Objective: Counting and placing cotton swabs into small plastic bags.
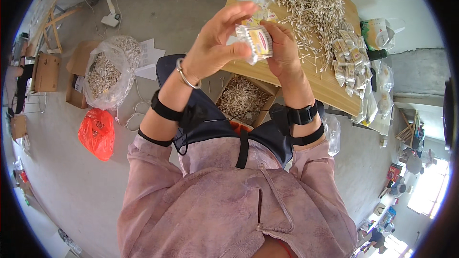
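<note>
A small clear packet of cotton swabs (pixel 259 43) with a yellow and white label is raised over the near edge of the wooden table. My right hand (pixel 283 50) grips its right side, fingers behind it. My left hand (pixel 215 40) is open, fingers apart and curved; its thumb reaches the packet's left edge, and whether it presses there I cannot tell. Behind the packet, yellow printed wrappers (pixel 260 16) lie on the table. A big loose heap of cotton swabs (pixel 313 7) covers the far part, with several filled packets (pixel 349 57) piled to its right.
Below the table edge, a cardboard box (pixel 271 102) holds loose swabs (pixel 241 95). On the floor to the left are a clear bag of swabs (pixel 107 74) in a carton and a red plastic bag (pixel 97 134). A green-and-white bag (pixel 375 33) stands at the table's right end.
</note>
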`<state>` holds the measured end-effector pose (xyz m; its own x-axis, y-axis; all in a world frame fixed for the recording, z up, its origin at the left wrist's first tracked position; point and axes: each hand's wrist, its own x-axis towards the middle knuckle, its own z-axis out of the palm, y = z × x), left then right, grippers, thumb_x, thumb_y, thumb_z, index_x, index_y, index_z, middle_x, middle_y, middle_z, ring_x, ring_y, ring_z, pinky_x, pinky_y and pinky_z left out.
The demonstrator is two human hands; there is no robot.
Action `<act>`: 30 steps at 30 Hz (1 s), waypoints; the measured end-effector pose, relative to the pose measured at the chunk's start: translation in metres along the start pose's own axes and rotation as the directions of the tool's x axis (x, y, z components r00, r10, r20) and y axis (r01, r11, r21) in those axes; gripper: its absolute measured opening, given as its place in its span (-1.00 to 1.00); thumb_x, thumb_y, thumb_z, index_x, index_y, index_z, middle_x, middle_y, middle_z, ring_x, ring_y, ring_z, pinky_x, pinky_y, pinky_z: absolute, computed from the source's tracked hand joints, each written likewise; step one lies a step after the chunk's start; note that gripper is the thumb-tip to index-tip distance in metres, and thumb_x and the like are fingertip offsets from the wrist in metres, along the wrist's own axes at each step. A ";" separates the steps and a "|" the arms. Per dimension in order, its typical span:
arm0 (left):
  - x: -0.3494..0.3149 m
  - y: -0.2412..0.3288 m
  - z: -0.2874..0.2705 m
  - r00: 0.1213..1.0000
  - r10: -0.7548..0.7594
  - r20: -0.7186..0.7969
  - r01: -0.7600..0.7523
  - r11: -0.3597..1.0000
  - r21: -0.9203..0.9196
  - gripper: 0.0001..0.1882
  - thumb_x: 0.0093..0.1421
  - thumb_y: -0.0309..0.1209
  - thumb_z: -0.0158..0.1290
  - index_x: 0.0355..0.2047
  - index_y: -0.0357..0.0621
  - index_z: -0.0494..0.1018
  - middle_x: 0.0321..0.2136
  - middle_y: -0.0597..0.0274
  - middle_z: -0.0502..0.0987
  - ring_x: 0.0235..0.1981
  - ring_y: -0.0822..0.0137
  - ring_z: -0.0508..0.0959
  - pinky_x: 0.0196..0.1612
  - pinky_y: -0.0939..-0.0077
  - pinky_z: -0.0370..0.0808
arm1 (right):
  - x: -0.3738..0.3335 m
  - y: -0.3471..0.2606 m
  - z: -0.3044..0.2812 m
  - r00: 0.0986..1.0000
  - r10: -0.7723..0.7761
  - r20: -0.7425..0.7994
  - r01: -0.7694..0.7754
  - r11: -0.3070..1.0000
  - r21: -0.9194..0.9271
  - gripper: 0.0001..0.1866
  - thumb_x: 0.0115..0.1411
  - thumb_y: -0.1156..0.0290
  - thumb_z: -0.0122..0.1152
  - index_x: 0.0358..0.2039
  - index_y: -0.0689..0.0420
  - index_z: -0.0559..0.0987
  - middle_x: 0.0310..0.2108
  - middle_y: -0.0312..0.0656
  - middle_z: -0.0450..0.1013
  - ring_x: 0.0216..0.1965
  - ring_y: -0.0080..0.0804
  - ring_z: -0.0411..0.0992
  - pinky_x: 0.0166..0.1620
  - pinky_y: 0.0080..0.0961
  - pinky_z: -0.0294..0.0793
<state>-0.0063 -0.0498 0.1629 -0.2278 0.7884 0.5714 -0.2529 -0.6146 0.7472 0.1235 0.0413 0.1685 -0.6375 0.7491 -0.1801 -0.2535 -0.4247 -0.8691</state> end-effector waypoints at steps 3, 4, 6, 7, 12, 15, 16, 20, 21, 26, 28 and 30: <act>-0.014 -0.005 0.012 0.884 -0.397 -0.245 0.422 0.905 0.056 -0.39 0.18 -0.08 0.04 0.08 -0.28 0.24 -0.10 0.17 0.46 -0.09 0.44 0.46 0.00 0.57 0.38 | 0.009 0.005 -0.011 0.948 -0.256 -0.187 0.194 0.935 -0.296 -0.74 0.18 0.37 0.07 -0.55 0.29 0.51 -0.62 -0.23 0.43 -0.62 -0.58 0.32 -0.54 -0.58 0.30; -0.016 -0.010 0.016 0.846 -0.390 -0.363 0.474 0.862 0.179 -0.42 0.26 0.03 -0.13 -0.04 -0.29 0.32 -0.23 0.23 0.48 -0.25 0.54 0.49 -0.22 0.66 0.46 | 0.011 0.006 -0.019 0.883 -0.445 -0.153 0.286 0.765 -0.578 -0.72 0.19 0.37 0.07 -0.60 0.27 0.45 -0.65 -0.19 0.39 -0.65 -0.54 0.27 -0.57 -0.54 0.25; -0.020 -0.021 0.017 0.814 -0.408 -0.413 0.488 0.867 0.105 -0.43 0.26 0.06 -0.17 -0.10 -0.29 0.35 -0.29 0.25 0.48 -0.30 0.54 0.50 -0.27 0.65 0.46 | 0.010 0.006 -0.019 0.799 -0.598 -0.055 0.325 0.507 -0.798 -0.69 0.19 0.37 0.07 -0.65 0.25 0.39 -0.68 -0.15 0.35 -0.68 -0.50 0.22 -0.59 -0.49 0.20; -0.020 -0.025 0.017 0.778 -0.429 -0.458 0.496 0.868 0.031 -0.42 0.27 0.08 -0.21 -0.16 -0.28 0.38 -0.34 0.27 0.49 -0.35 0.54 0.50 -0.32 0.65 0.47 | 0.005 0.004 -0.012 0.751 -0.660 0.022 0.367 0.389 -0.845 -0.68 0.18 0.39 0.08 -0.66 0.24 0.34 -0.70 -0.13 0.29 -0.70 -0.44 0.18 -0.60 -0.45 0.17; -0.009 -0.036 0.028 0.777 -0.247 -0.579 0.392 0.910 0.138 -0.38 0.25 0.16 -0.30 -0.35 -0.21 0.41 -0.57 0.33 0.45 -0.59 0.58 0.46 -0.58 0.69 0.41 | -0.005 0.003 0.001 0.636 -0.745 0.203 0.496 0.193 -0.847 -0.71 0.17 0.48 0.08 -0.66 0.21 0.28 -0.71 -0.14 0.21 -0.71 -0.29 0.15 -0.61 -0.42 0.15; -0.007 -0.031 0.034 0.730 -0.309 -0.610 0.463 0.880 0.109 -0.37 0.25 0.17 -0.31 -0.43 -0.19 0.40 -0.64 0.36 0.42 -0.65 0.59 0.41 -0.64 0.71 0.36 | -0.005 0.001 -0.001 0.551 -0.777 0.304 0.574 0.089 -0.814 -0.75 0.15 0.52 0.08 -0.63 0.20 0.29 -0.70 -0.16 0.19 -0.71 -0.30 0.14 -0.61 -0.43 0.15; -0.005 -0.029 0.036 0.720 -0.328 -0.612 0.463 0.884 0.070 -0.38 0.25 0.17 -0.30 -0.45 -0.18 0.39 -0.66 0.37 0.41 -0.67 0.60 0.39 -0.65 0.71 0.35 | -0.006 0.000 -0.002 0.546 -0.773 0.324 0.583 0.072 -0.809 -0.76 0.15 0.53 0.08 -0.63 0.20 0.30 -0.69 -0.17 0.19 -0.71 -0.30 0.14 -0.61 -0.43 0.15; -0.003 -0.027 0.035 0.710 -0.407 -0.575 0.439 0.894 -0.091 -0.41 0.24 0.16 -0.25 -0.50 -0.15 0.38 -0.69 0.39 0.37 -0.69 0.59 0.36 -0.67 0.70 0.30 | 0.001 0.000 -0.006 0.464 -0.791 0.398 0.640 -0.011 -0.769 -0.78 0.14 0.56 0.09 -0.61 0.19 0.31 -0.68 -0.18 0.19 -0.70 -0.28 0.14 -0.61 -0.43 0.16; -0.003 -0.027 0.037 0.704 -0.411 -0.579 0.442 0.892 -0.095 -0.41 0.24 0.16 -0.25 -0.50 -0.15 0.38 -0.69 0.39 0.37 -0.69 0.59 0.36 -0.67 0.70 0.30 | 0.000 -0.001 -0.006 0.471 -0.787 0.398 0.639 -0.007 -0.769 -0.78 0.14 0.56 0.09 -0.61 0.19 0.31 -0.68 -0.18 0.19 -0.70 -0.28 0.14 -0.61 -0.43 0.16; -0.004 -0.034 0.034 0.717 -0.219 -0.661 0.327 0.944 0.042 -0.48 0.27 0.08 -0.21 -0.56 -0.11 0.34 -0.72 0.42 0.32 -0.72 0.60 0.32 -0.70 0.70 0.24 | 0.001 -0.008 0.002 0.409 -0.775 0.481 0.693 -0.080 -0.717 -0.86 0.12 0.57 0.09 -0.56 0.20 0.37 -0.62 -0.17 0.28 -0.63 -0.24 0.25 -0.55 -0.42 0.24; -0.003 -0.034 0.038 0.719 -0.175 -0.673 0.297 0.952 0.069 -0.49 0.27 0.06 -0.20 -0.57 -0.11 0.33 -0.72 0.43 0.30 -0.73 0.61 0.30 -0.72 0.70 0.22 | -0.002 -0.006 0.002 0.443 -0.773 0.454 0.682 -0.038 -0.730 -0.87 0.13 0.56 0.08 -0.54 0.20 0.38 -0.60 -0.16 0.30 -0.61 -0.23 0.27 -0.53 -0.42 0.27; -0.002 -0.036 0.038 0.706 -0.137 -0.695 0.279 0.956 0.095 -0.52 0.28 0.03 -0.18 -0.58 -0.09 0.32 -0.73 0.44 0.28 -0.76 0.63 0.27 -0.77 0.70 0.17 | -0.002 -0.002 0.000 0.491 -0.766 0.415 0.668 0.025 -0.744 -0.85 0.17 0.51 0.06 -0.53 0.21 0.39 -0.57 -0.14 0.34 -0.58 -0.23 0.30 -0.50 -0.46 0.30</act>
<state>0.0387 -0.0283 0.1480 -0.7798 0.6226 0.0650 -0.2162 -0.3654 0.9054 0.1256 0.0411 0.1707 -0.4214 0.4822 0.7681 0.1088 0.8677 -0.4850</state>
